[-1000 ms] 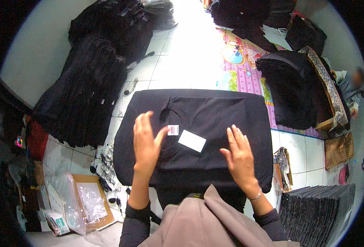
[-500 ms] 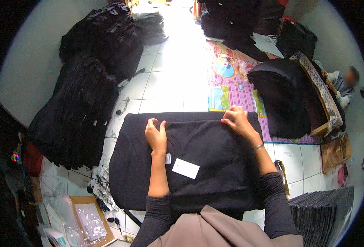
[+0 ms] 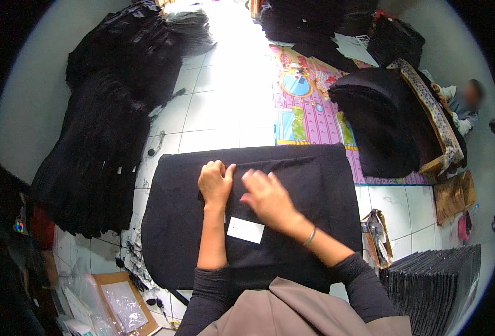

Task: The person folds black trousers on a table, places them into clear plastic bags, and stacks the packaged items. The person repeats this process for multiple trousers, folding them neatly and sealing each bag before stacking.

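Right hand is moving in from near the far right corner of the worktop, fingers apart; left hand is curling at the far edge of the black garment lying mid-worktop, its grip I cannot tell.

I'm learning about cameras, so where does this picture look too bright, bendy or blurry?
Head view: glare washes out the far white tiled floor; head view: the picture bends toward black, rounded corners; head view: the bare right hand is smeared, the white rectangular card clearer.
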A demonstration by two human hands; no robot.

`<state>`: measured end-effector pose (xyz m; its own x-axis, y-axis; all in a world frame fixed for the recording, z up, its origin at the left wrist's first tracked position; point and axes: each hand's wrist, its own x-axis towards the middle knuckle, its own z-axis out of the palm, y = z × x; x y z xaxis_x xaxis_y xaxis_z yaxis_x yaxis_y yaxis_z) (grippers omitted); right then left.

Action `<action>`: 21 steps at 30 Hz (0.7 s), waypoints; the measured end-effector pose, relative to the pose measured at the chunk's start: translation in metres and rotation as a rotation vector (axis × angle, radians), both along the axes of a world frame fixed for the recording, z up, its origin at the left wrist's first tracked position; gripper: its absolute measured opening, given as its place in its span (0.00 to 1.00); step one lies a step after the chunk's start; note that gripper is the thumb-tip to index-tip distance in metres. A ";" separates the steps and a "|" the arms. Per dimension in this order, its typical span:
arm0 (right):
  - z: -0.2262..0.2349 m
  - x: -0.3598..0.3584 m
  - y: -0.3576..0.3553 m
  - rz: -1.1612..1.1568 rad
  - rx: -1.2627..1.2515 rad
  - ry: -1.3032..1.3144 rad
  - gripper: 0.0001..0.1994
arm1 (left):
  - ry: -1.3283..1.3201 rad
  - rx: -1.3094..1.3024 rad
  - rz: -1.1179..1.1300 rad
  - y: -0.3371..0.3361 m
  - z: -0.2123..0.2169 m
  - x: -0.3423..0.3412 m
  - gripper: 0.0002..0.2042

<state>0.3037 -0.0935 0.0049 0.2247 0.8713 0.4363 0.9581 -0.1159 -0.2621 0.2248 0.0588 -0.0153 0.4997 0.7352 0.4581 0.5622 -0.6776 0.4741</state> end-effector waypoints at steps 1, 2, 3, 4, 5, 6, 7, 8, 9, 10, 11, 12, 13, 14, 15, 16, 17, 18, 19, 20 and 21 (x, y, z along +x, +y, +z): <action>0.001 0.000 -0.004 0.066 -0.023 -0.093 0.28 | 0.074 -0.042 0.022 0.002 -0.001 0.000 0.20; -0.001 0.003 -0.008 -0.098 -0.022 -0.099 0.30 | 0.102 -0.038 0.030 0.004 -0.002 0.000 0.20; -0.004 0.009 -0.013 -0.237 -0.181 -0.071 0.32 | 0.070 -0.013 0.003 0.005 -0.003 0.000 0.20; -0.006 0.030 -0.022 -0.452 -0.179 -0.143 0.32 | 0.074 -0.015 0.004 0.006 -0.005 -0.001 0.20; -0.009 0.047 -0.026 -0.643 -0.222 -0.154 0.33 | 0.088 -0.026 0.013 0.006 -0.006 -0.002 0.20; -0.014 0.054 -0.035 -0.594 -0.099 -0.121 0.34 | 0.070 0.002 0.000 0.005 -0.007 -0.002 0.20; -0.019 0.061 -0.043 -0.611 -0.102 0.002 0.34 | 0.092 0.004 0.016 0.005 -0.008 -0.001 0.20; -0.025 0.059 -0.054 -0.514 -0.102 -0.031 0.35 | 0.097 0.018 0.019 0.005 -0.008 0.000 0.19; -0.032 0.047 -0.068 -0.443 -0.238 -0.007 0.36 | 0.100 0.032 0.023 0.006 -0.008 0.002 0.18; -0.038 0.027 -0.085 -0.367 -0.136 -0.007 0.35 | 0.162 -0.009 0.047 0.007 -0.007 0.002 0.16; -0.042 0.008 -0.105 -0.359 -0.111 -0.025 0.35 | -0.005 -0.125 0.007 0.009 -0.005 0.002 0.14; -0.045 -0.001 -0.120 -0.457 -0.175 0.028 0.35 | -0.145 -0.265 -0.012 0.011 -0.003 -0.001 0.13; -0.044 -0.008 -0.135 -0.514 -0.162 -0.053 0.35 | -0.272 -0.433 -0.013 0.012 0.000 -0.006 0.11; -0.042 -0.016 -0.145 -0.539 -0.184 0.043 0.35 | -0.450 -0.444 -0.047 0.012 0.004 -0.015 0.08; -0.038 -0.024 -0.152 -0.593 -0.115 0.036 0.35 | -0.489 -0.407 -0.082 0.010 0.008 -0.028 0.07; -0.030 -0.029 -0.158 -0.558 -0.149 0.035 0.34 | -0.407 -0.250 -0.062 0.007 0.012 -0.045 0.07; -0.022 -0.035 -0.161 -0.559 -0.205 0.033 0.30 | -0.324 -0.092 -0.033 -0.001 0.016 -0.066 0.07; -0.013 -0.038 -0.159 -0.541 -0.330 -0.035 0.26 | -0.224 -0.121 0.001 -0.012 0.019 -0.090 0.09; -0.003 -0.043 -0.154 -0.517 -0.498 -0.079 0.22 | -0.070 -0.086 0.075 -0.028 0.020 -0.114 0.14; 0.006 -0.048 -0.147 -0.445 -0.413 0.039 0.17 | 0.114 -0.142 0.101 -0.044 0.022 -0.137 0.20; 0.013 -0.050 -0.136 -0.338 -0.240 0.188 0.20 | 0.216 -0.295 0.023 -0.059 0.023 -0.159 0.24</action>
<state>0.2533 -0.2300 0.0174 0.5697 0.8070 0.1554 0.7945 -0.4925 -0.3551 0.0660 0.0002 0.0073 0.5439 0.8318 0.1107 0.6839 -0.5158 0.5159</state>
